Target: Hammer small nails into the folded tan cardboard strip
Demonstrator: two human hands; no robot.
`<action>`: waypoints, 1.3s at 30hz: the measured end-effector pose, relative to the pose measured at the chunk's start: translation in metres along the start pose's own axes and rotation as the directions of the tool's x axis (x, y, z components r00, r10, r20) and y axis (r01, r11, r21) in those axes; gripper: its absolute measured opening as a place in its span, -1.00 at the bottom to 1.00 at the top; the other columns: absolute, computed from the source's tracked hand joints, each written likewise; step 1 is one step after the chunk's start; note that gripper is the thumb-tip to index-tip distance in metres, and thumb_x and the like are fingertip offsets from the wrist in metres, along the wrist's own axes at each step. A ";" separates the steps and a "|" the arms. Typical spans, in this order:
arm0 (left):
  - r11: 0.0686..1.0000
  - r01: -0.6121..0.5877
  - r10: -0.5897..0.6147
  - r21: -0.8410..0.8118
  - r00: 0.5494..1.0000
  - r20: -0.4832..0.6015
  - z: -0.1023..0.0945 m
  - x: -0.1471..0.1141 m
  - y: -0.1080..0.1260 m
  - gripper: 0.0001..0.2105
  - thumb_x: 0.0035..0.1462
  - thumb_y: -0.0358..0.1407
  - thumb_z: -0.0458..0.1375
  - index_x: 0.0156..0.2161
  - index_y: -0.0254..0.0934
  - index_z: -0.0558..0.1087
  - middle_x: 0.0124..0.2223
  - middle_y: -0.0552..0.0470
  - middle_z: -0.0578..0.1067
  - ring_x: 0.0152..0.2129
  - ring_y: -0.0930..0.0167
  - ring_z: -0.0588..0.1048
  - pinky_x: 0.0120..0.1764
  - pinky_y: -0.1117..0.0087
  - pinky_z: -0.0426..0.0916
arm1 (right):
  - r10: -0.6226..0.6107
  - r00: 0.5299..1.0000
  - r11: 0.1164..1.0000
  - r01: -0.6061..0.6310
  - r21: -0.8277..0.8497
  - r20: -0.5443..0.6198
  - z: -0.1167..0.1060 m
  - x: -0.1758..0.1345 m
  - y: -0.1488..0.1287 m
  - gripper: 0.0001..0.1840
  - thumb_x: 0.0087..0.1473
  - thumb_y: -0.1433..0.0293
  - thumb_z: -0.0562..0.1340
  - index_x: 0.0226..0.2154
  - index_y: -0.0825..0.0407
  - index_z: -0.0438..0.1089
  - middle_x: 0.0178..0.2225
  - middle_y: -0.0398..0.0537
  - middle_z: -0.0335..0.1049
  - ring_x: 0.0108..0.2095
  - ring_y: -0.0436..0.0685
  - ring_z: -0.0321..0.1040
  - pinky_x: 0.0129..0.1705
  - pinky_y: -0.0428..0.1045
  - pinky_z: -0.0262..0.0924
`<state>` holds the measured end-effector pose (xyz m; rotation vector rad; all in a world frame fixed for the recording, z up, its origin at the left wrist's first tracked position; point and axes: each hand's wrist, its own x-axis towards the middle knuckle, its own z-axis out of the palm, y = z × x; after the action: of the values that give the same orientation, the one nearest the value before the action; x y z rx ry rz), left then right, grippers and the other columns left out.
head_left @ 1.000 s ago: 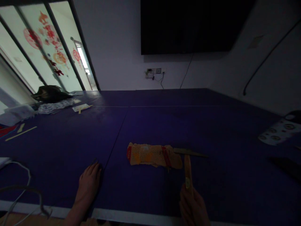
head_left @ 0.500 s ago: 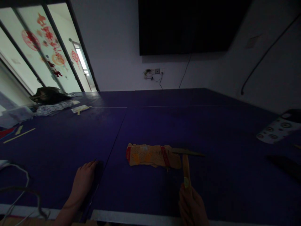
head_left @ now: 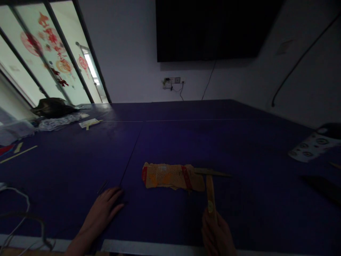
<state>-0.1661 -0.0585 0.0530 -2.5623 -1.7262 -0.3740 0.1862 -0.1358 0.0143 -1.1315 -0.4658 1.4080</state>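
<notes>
My left hand lies on the purple tabletop, fingers stretched out and slightly apart, with nothing visible in it. Just beyond its knuckles are a few thin dark slivers, too small to make out. My right hand is closed around the wooden handle of a T-shaped hammer. Its long narrow head points left and right, the left end at the edge of a flat tan piece. That piece has a dotted surface, red bands and orange patches; its material is unclear in the dim light.
At the left lie cables, yellow strips, a clear plastic box and a dark bag. On the right are a patterned pouch and a dark flat object. A screen hangs on the wall behind.
My left hand has turned and shifted right and nearer, its fingers now spread. Thin dark slivers now show beyond it. My right hand and the hammer have hardly moved.
</notes>
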 end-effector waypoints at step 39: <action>-0.671 0.411 -0.284 -0.617 0.627 0.726 -0.017 0.022 0.061 -0.77 0.17 -0.49 -0.17 -0.38 -0.43 0.33 -0.62 0.21 0.09 -0.79 0.70 0.11 -0.73 0.70 0.04 | -0.020 0.990 0.996 0.032 0.085 -0.137 0.022 -0.010 -0.008 -0.54 -0.33 0.11 0.35 -0.52 -0.01 0.11 -0.82 -0.47 0.01 -0.88 -0.22 -0.16 -0.89 -0.30 -0.19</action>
<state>-0.1055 -0.0649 0.0805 -0.7751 -3.3790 -3.2950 0.1701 -0.1358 0.0343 -1.1383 -0.3177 1.3066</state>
